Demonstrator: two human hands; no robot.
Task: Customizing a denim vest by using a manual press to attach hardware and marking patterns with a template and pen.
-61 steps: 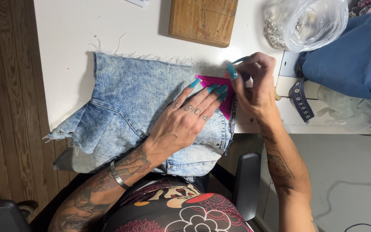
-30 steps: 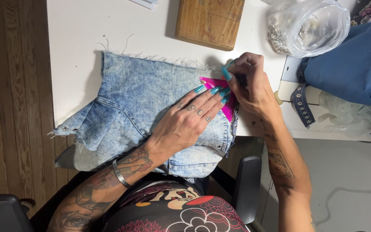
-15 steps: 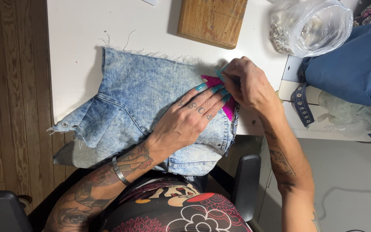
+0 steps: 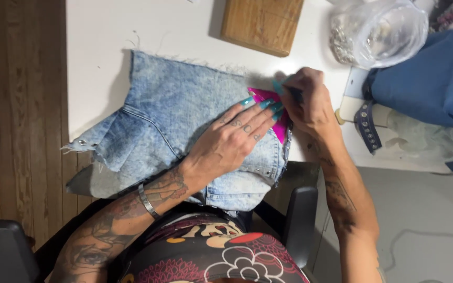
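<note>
denim fills the middle of the white table (image 4: 106, 63): a light acid-washed denim garment (image 4: 184, 110) with frayed raw edges lies spread flat, its lower part hanging over the near table edge toward the person's lap. the left hand (image 4: 232, 139) lies flat and open on the denim, palm down, fingers stretched out together, their teal-nailed tips resting on a bright pink patch (image 4: 272, 107) that sits on the garment's right side. the right hand (image 4: 308, 102) is curled closed just beside that patch, touching its far right edge, pinching a thin dark tool (image 4: 293, 94) between thumb and fingers; what kind of tool it is cannot be told. a silver bracelet (image 4: 148, 202) circles the left wrist. beyond the garment a wooden block (image 4: 260, 23) lies on the table, well apart from the hands. to its right sits a clear plastic bag (image 4: 378, 31) holding small metal pieces. at the right edge a blue cloth (image 4: 431, 84) is heaped, and a dark studded strap (image 4: 367, 126) lies near the right wrist.
</note>
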